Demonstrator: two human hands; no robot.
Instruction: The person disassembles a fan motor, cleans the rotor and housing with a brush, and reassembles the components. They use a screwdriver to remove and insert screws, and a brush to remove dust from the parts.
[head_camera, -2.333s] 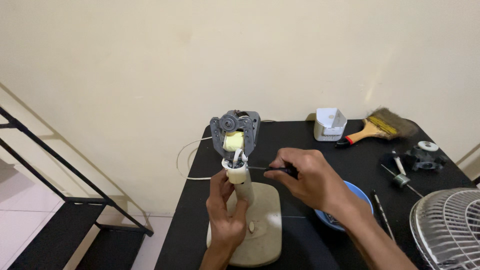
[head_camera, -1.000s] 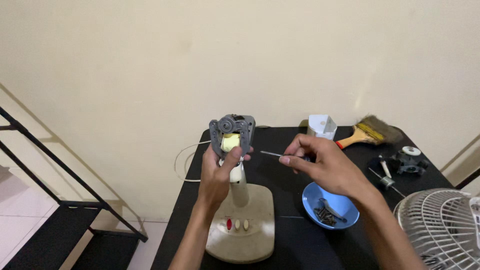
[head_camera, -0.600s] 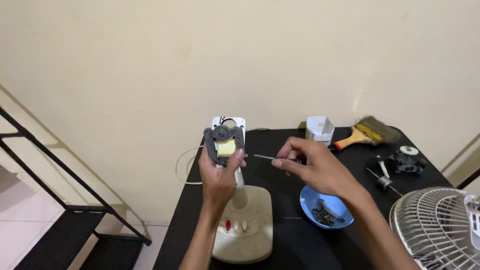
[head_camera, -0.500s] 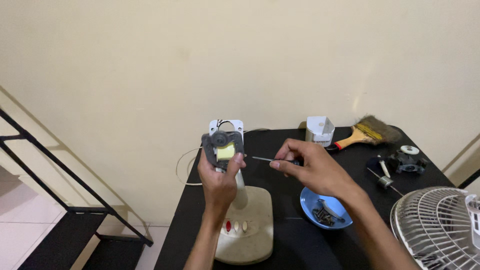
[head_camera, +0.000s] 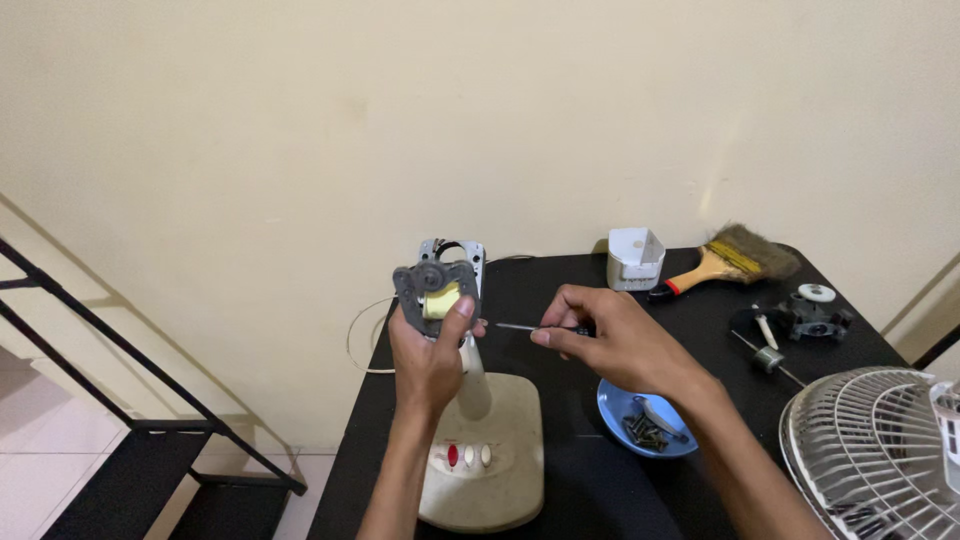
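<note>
Head view, centre of the frame: a person's left hand (head_camera: 428, 358) wraps around a small grey fan motor (head_camera: 436, 292) with a yellow coil, which sits atop the neck of a cream fan base (head_camera: 488, 455) on a black bench (head_camera: 560, 290). The grip is closed, thumb pressed against the motor's right side and fingers curled behind it.

Just right of centre, the right hand (head_camera: 610, 340) pinches a slim screwdriver (head_camera: 525, 326), its grip tight on the dark handle. The shaft points left and the tip sits near the motor's side; whether it touches cannot be told.

The motor looks rigid and dense for its size, a metal frame with exposed windings. It is probably best held by the frame's outer edges, as here, since the coil and the thin wires behind it seem easy to damage. The screwdriver is light and stiff, suited to a fingertip hold.

Lower right, a blue dish (head_camera: 644, 418) holds dark screws beside a white fan guard (head_camera: 880, 460). Upper right lie a paintbrush (head_camera: 728, 260), a small white box (head_camera: 635, 258) and loose fan parts (head_camera: 805, 318). A black stair rail (head_camera: 120, 370) fills the lower left.
</note>
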